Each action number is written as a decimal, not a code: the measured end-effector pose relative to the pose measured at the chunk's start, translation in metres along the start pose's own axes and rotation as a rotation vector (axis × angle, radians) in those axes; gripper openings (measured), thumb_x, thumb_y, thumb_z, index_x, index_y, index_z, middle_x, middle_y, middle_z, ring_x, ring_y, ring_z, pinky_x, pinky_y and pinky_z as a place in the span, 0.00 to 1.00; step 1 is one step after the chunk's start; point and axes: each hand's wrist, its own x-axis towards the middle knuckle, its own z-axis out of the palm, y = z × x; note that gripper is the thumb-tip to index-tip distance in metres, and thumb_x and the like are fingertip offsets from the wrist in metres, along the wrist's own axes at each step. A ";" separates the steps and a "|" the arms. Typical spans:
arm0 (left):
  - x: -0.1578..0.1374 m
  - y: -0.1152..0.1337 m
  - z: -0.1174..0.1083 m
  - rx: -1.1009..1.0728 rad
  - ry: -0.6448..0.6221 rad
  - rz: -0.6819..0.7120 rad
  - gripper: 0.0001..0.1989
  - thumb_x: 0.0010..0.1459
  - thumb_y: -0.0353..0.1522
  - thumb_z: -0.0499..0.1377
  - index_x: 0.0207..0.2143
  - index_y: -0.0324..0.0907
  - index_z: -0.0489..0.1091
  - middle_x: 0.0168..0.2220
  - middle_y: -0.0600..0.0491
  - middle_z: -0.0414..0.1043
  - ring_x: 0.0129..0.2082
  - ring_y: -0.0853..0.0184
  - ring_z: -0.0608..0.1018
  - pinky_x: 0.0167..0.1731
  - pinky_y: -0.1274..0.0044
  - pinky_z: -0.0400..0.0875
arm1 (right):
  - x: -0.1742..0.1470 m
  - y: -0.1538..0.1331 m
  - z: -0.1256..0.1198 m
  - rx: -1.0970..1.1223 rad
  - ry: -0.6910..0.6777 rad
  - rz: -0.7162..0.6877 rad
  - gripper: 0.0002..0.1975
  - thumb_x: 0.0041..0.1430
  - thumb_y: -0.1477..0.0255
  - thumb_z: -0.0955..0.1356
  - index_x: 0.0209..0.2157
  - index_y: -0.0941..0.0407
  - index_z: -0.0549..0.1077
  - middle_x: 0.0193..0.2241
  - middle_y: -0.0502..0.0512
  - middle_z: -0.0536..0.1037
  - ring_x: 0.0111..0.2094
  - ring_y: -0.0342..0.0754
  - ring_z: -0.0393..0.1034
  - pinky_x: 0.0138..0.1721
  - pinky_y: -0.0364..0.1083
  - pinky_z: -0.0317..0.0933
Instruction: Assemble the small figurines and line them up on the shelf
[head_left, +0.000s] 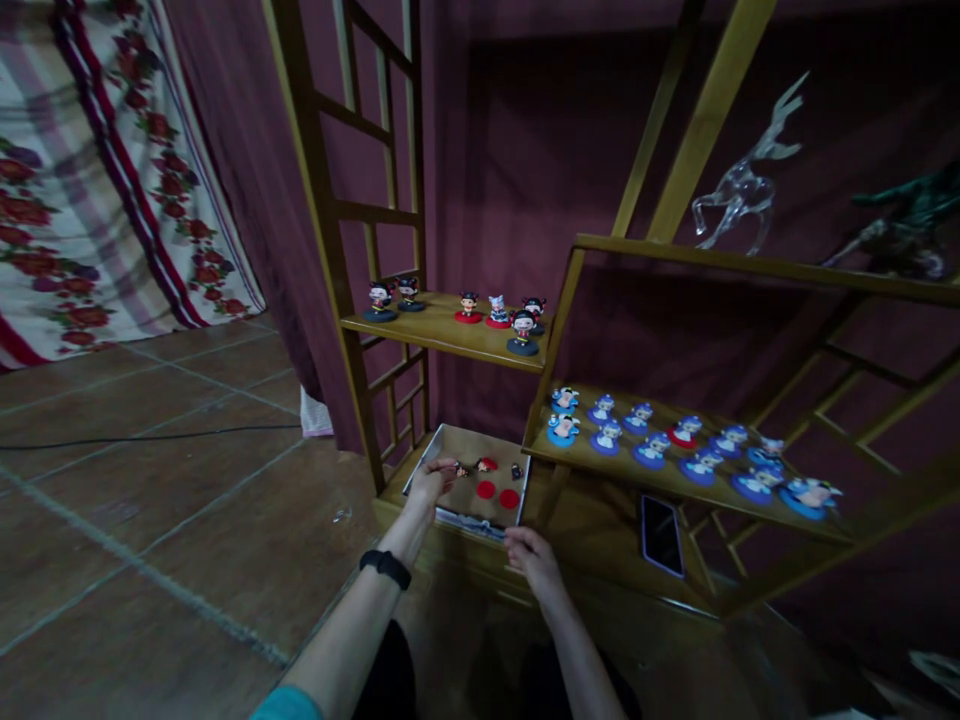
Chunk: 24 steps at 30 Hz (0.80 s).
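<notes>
My left hand [432,484], with a dark band on its wrist, reaches over the left side of a shallow open box [517,512]. Its fingertips are pinched on a small dark-haired figurine [460,468]. Inside the box lie a red-topped figurine [487,465], a small dark piece [517,471] and two red discs, one nearer the middle [485,490] and one to the right [509,498]. Just off the box's front right corner is my right hand [531,558], fingers curled together; whatever they may hold is hidden.
The box sits on the cabinet's bottom shelf. Figurines on round bases stand on the upper left shelf [435,325], several more on the right shelf [547,448]. A phone [662,535] lies below the right shelf. A clear deer ornament [742,190] stands on top.
</notes>
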 end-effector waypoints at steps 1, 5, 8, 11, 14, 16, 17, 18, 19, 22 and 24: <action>0.004 -0.001 -0.002 0.005 0.009 -0.002 0.10 0.40 0.25 0.59 0.30 0.37 0.69 0.25 0.52 0.71 0.23 0.73 0.72 0.24 0.81 0.63 | 0.003 0.000 0.001 -0.007 -0.007 -0.013 0.16 0.37 0.61 0.69 0.29 0.57 0.74 0.25 0.53 0.75 0.26 0.44 0.67 0.27 0.44 0.62; 0.019 -0.010 -0.010 0.011 0.051 0.000 0.08 0.40 0.26 0.59 0.29 0.38 0.69 0.24 0.53 0.72 0.23 0.72 0.73 0.24 0.81 0.63 | 0.021 -0.002 0.006 -0.034 -0.023 -0.053 0.16 0.40 0.62 0.67 0.32 0.56 0.73 0.28 0.55 0.76 0.28 0.46 0.68 0.28 0.45 0.62; 0.033 -0.019 -0.015 0.004 0.089 -0.011 0.08 0.40 0.26 0.59 0.28 0.37 0.68 0.23 0.53 0.71 0.22 0.72 0.73 0.24 0.81 0.64 | 0.039 -0.002 0.011 -0.082 -0.026 -0.070 0.14 0.42 0.64 0.66 0.32 0.56 0.73 0.28 0.54 0.76 0.28 0.46 0.68 0.29 0.45 0.62; 0.047 -0.028 -0.017 0.010 0.114 -0.026 0.07 0.39 0.26 0.60 0.26 0.37 0.68 0.21 0.53 0.70 0.21 0.72 0.72 0.23 0.81 0.64 | 0.058 0.000 0.018 -0.120 -0.045 -0.087 0.14 0.44 0.65 0.64 0.34 0.55 0.72 0.29 0.53 0.76 0.28 0.45 0.68 0.29 0.44 0.63; 0.061 -0.033 -0.015 0.069 0.130 -0.015 0.06 0.41 0.27 0.59 0.27 0.37 0.68 0.19 0.54 0.69 0.20 0.72 0.71 0.21 0.82 0.63 | 0.072 0.004 0.024 -0.187 -0.051 -0.134 0.13 0.46 0.66 0.63 0.33 0.55 0.72 0.30 0.52 0.76 0.29 0.45 0.69 0.31 0.45 0.63; 0.069 -0.034 -0.010 0.151 0.127 0.009 0.06 0.43 0.27 0.58 0.28 0.37 0.68 0.19 0.54 0.68 0.19 0.73 0.71 0.20 0.82 0.63 | 0.076 0.005 0.027 -0.257 -0.047 -0.165 0.12 0.47 0.67 0.63 0.33 0.54 0.72 0.29 0.51 0.76 0.29 0.45 0.69 0.32 0.46 0.63; 0.073 -0.034 -0.007 0.203 0.118 0.030 0.06 0.44 0.26 0.57 0.29 0.37 0.69 0.19 0.54 0.69 0.20 0.72 0.71 0.21 0.82 0.63 | 0.077 0.005 0.028 -0.298 -0.047 -0.177 0.11 0.48 0.67 0.62 0.33 0.53 0.72 0.29 0.51 0.76 0.30 0.45 0.69 0.33 0.46 0.63; 0.076 -0.034 -0.004 0.263 0.103 0.057 0.07 0.45 0.26 0.56 0.30 0.36 0.69 0.20 0.53 0.69 0.21 0.72 0.71 0.21 0.82 0.63 | 0.077 0.005 0.029 -0.342 -0.050 -0.188 0.11 0.48 0.68 0.62 0.33 0.53 0.72 0.29 0.50 0.76 0.30 0.44 0.69 0.34 0.45 0.63; 0.080 -0.034 -0.001 0.332 0.087 0.094 0.08 0.45 0.26 0.55 0.31 0.36 0.70 0.22 0.53 0.70 0.22 0.71 0.72 0.23 0.82 0.64 | 0.076 0.003 0.030 -0.392 -0.055 -0.197 0.11 0.49 0.68 0.62 0.33 0.52 0.72 0.29 0.49 0.76 0.31 0.44 0.69 0.35 0.45 0.63; 0.092 -0.035 0.003 0.580 0.026 0.245 0.12 0.44 0.22 0.54 0.33 0.36 0.71 0.28 0.49 0.73 0.31 0.67 0.74 0.32 0.79 0.66 | 0.074 -0.003 0.030 -0.564 -0.060 -0.221 0.11 0.50 0.71 0.62 0.34 0.51 0.72 0.31 0.49 0.77 0.33 0.44 0.70 0.37 0.43 0.62; 0.099 -0.036 0.003 0.708 -0.021 0.316 0.16 0.41 0.20 0.54 0.35 0.37 0.72 0.32 0.47 0.74 0.36 0.64 0.73 0.38 0.77 0.64 | 0.073 -0.007 0.031 -0.677 -0.060 -0.229 0.11 0.51 0.73 0.61 0.35 0.50 0.72 0.33 0.49 0.77 0.34 0.44 0.70 0.37 0.42 0.61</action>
